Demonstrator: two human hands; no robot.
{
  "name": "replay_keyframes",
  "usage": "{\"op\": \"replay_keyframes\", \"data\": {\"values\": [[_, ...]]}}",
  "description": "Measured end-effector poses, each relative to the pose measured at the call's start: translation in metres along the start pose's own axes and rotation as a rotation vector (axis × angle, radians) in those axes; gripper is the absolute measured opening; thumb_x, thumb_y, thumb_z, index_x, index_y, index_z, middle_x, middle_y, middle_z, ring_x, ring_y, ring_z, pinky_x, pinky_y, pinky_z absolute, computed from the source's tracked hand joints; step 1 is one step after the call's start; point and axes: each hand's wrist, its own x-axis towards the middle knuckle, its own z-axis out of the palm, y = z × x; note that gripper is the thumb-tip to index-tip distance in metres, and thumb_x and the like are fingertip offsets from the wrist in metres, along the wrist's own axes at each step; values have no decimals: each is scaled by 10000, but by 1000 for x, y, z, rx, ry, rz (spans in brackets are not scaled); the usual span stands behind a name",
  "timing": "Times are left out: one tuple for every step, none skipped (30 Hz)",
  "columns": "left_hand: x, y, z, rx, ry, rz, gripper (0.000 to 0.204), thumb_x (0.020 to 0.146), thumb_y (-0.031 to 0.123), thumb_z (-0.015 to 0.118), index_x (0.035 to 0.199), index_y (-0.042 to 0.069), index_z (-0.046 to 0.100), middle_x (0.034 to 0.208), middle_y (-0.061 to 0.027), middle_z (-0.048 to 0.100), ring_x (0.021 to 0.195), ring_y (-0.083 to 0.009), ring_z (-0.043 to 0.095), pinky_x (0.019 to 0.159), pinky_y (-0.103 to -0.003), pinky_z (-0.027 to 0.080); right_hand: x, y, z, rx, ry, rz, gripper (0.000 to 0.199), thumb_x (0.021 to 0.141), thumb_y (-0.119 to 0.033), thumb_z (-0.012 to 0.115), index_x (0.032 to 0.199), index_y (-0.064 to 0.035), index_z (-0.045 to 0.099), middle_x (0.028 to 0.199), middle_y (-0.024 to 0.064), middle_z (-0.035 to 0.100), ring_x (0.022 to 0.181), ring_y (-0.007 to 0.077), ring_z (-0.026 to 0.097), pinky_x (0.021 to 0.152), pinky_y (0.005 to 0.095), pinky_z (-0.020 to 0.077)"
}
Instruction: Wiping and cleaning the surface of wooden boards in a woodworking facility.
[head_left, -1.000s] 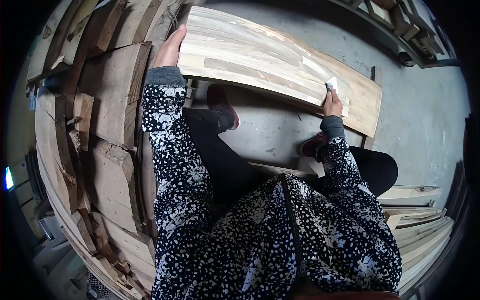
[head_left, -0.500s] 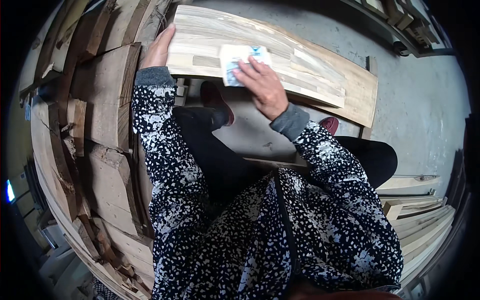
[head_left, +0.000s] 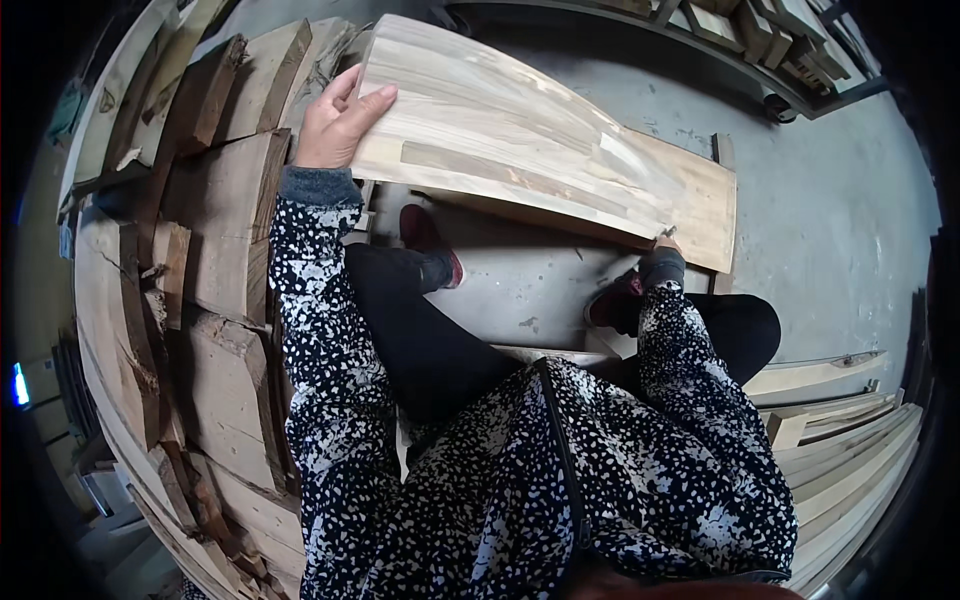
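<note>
A pale laminated wooden panel (head_left: 490,125), made of glued strips, slants across the upper middle. My left hand (head_left: 338,122) grips its left end, with the thumb on the top face and the fingers at the end edge. At the panel's right corner my right hand (head_left: 667,242) is closed on the edge; most of its fingers are hidden by the panel and the cuff. Beneath, a wider light brown board (head_left: 708,200) sticks out past the right end. The panel's right end is slightly blurred.
Rough-edged timber planks (head_left: 225,230) are stacked along my left. Light wooden strips (head_left: 850,455) lie at the lower right. A wheeled rack (head_left: 790,95) with wood pieces stands at the upper right. My shoes (head_left: 425,235) rest on the grey floor (head_left: 820,240) below the panel.
My right hand has left the panel's top face and moved to its right corner; the white pad under it is out of sight. My left thumb now lies on top. The panel has tilted.
</note>
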Motion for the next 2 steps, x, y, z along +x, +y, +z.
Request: {"op": "replay_keyframes", "data": {"values": [[-5,11,5,7,2,4,602,702,173,691,1172,-73,404,1085,-152,525,970,-157,517,841,-247,401,-26,-21,-27,-189,-70,-21,441,703,-233,598,1123,-109,543,1036,203,557,954,281,554,855,312,415],[-9,22,11,31,-64,90,696,692,173,697,1232,-55,321,1114,-162,506,986,-172,511,853,-243,394,-27,-20,-27,-184,-70,-24,441,703,-233,598,1123,-109,543,1036,203,557,954,281,554,855,312,415]]}}
